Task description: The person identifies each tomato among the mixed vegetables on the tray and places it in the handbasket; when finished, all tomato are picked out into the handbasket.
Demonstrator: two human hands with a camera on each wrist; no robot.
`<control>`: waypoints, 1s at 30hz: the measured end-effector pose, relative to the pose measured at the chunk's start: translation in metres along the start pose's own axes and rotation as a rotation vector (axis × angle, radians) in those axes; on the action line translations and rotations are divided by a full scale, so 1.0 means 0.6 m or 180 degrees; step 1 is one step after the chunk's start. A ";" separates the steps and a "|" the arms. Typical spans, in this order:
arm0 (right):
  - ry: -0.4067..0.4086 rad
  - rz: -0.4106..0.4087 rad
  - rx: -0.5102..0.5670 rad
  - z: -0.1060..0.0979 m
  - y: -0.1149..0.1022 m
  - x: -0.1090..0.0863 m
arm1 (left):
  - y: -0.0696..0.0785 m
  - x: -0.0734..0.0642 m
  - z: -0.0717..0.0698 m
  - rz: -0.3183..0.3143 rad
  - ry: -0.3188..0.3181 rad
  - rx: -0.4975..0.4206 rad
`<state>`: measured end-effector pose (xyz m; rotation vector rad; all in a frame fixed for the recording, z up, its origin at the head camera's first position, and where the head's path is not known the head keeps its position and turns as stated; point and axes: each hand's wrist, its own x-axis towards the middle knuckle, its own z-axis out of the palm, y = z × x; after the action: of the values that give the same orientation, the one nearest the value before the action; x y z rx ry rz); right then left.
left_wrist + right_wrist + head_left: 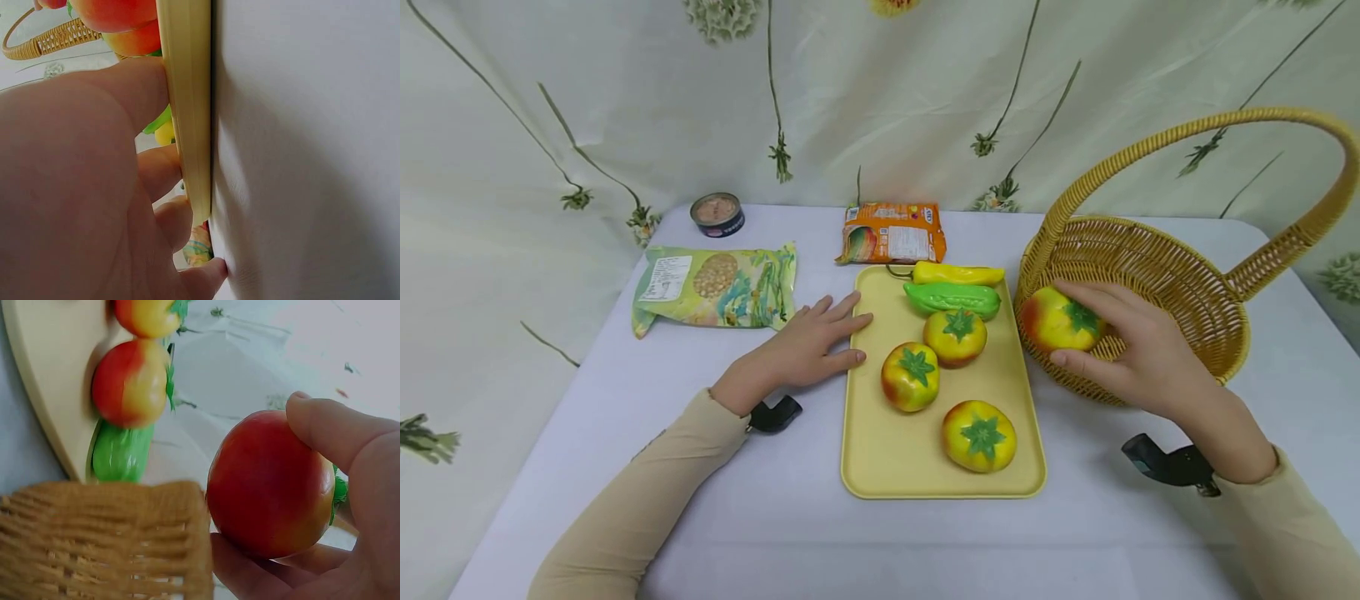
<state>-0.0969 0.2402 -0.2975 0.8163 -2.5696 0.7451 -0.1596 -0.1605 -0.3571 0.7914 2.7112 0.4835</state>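
Observation:
My right hand (1157, 354) grips a red-and-yellow tomato (1054, 321) with a green star-shaped top, thumb and fingers on opposite sides. In the head view the tomato overlaps the near left rim of the wicker basket (1206, 312); the right wrist view shows the tomato (269, 484) above the woven rim. My left hand (805, 343) lies spread at the left edge of the yellow tray (880, 462), its fingertips touching that edge. Three similar tomatoes rest on the tray, the nearest one (979, 436) at the front right. A green pepper (951, 297) and a yellow pepper (958, 273) lie at its back.
The basket's tall arched handle (1195, 125) rises over the right side. Behind the tray lies an orange packet (892, 233). A green bag (715, 287) sits at the back left, with a small open-looking can (717, 215) behind it. A patterned curtain (887, 100) hangs behind the table.

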 end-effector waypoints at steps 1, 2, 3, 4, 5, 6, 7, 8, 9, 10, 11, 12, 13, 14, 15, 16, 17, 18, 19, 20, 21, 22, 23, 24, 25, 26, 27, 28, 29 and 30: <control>0.0010 0.0042 -0.0012 -0.002 0.005 0.001 | 0.000 0.000 0.000 -0.0002 0.0000 -0.0002; 0.0020 0.0089 -0.0032 -0.003 0.010 0.002 | -0.001 0.000 0.001 -0.0004 -0.0001 -0.0002; 0.0029 0.0135 -0.0054 -0.004 0.015 0.002 | -0.001 -0.001 0.001 -0.0010 -0.0004 -0.0007; 0.0037 0.0179 -0.0058 -0.005 0.020 0.003 | -0.001 -0.001 0.001 -0.0012 -0.0003 -0.0008; 0.0040 0.0228 -0.0059 -0.006 0.025 0.004 | -0.001 -0.001 0.001 -0.0017 -0.0006 -0.0013; 0.0043 0.0264 -0.0077 -0.007 0.030 0.004 | -0.001 -0.002 0.001 -0.0022 -0.0010 -0.0020; 0.0035 0.0302 -0.0095 -0.007 0.035 0.005 | -0.001 -0.002 0.001 -0.0029 -0.0015 -0.0025; 0.0029 0.0338 -0.0107 -0.007 0.040 0.005 | 0.000 -0.002 0.000 -0.0033 -0.0017 -0.0029; 0.0013 0.0370 -0.0123 -0.008 0.044 0.006 | 0.000 -0.003 -0.001 -0.0038 -0.0019 -0.0033; -0.0008 0.0405 -0.0134 -0.008 0.048 0.006 | 0.000 -0.003 0.000 -0.0038 -0.0017 -0.0030; -0.0034 0.0432 -0.0165 -0.008 0.051 0.006 | 0.000 -0.003 0.000 -0.0040 -0.0017 -0.0029; -0.0057 0.0454 -0.0196 -0.008 0.054 0.006 | -0.001 -0.003 0.000 -0.0039 -0.0017 -0.0025; -0.0085 0.0484 -0.0214 -0.008 0.055 0.006 | -0.001 -0.003 0.000 -0.0038 -0.0017 -0.0025; -0.0109 0.0506 -0.0240 -0.007 0.057 0.006 | -0.001 -0.003 0.000 -0.0039 -0.0020 -0.0024; -0.0132 0.0527 -0.0260 -0.007 0.058 0.007 | 0.000 -0.003 -0.001 -0.0038 -0.0020 -0.0023; -0.0153 0.0553 -0.0282 -0.007 0.059 0.007 | 0.000 -0.003 -0.001 -0.0037 -0.0020 -0.0021; -0.0176 0.0578 -0.0293 -0.006 0.061 0.007 | 0.001 -0.003 -0.002 -0.0038 -0.0021 -0.0021; -0.0198 0.0610 -0.0295 -0.006 0.062 0.008 | 0.002 -0.004 -0.003 -0.0038 -0.0023 -0.0025; -0.0221 0.0636 -0.0299 -0.005 0.064 0.008 | 0.003 -0.004 -0.004 -0.0038 -0.0023 -0.0018; -0.0241 0.0657 -0.0298 -0.005 0.066 0.009 | 0.004 -0.004 -0.005 -0.0038 -0.0022 -0.0014; -0.0260 0.0681 -0.0287 -0.004 0.068 0.009 | 0.004 -0.004 -0.006 -0.0034 -0.0018 -0.0011; -0.0288 0.0706 -0.0284 -0.004 0.070 0.010 | 0.004 -0.003 -0.006 -0.0033 -0.0016 -0.0008; -0.0313 0.0721 -0.0273 -0.003 0.072 0.010 | 0.005 -0.003 -0.006 -0.0032 -0.0017 -0.0006; -0.0336 0.0734 -0.0276 -0.002 0.074 0.010 | 0.005 -0.003 -0.006 -0.0034 -0.0019 -0.0006; -0.0362 0.0746 -0.0273 0.000 0.076 0.010 | 0.005 -0.003 -0.006 -0.0036 -0.0022 -0.0006; -0.0393 0.0769 -0.0267 0.001 0.078 0.010 | 0.006 -0.003 -0.006 -0.0039 -0.0023 -0.0009; -0.0429 0.0798 -0.0257 0.003 0.079 0.010 | 0.006 -0.003 -0.005 -0.0044 -0.0027 -0.0010; -0.0466 0.0824 -0.0258 0.004 0.081 0.009 | 0.006 -0.003 -0.005 -0.0047 -0.0030 -0.0011; -0.0499 0.0845 -0.0254 0.006 0.082 0.009 | 0.006 -0.002 -0.004 -0.0051 -0.0032 -0.0012; -0.0531 0.0867 -0.0244 0.007 0.083 0.009 | 0.006 -0.002 -0.004 -0.0055 -0.0035 -0.0010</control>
<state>-0.1320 0.2700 -0.3173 0.5304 -2.8781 0.6735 -0.1578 -0.1593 -0.3532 0.7668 2.7044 0.4780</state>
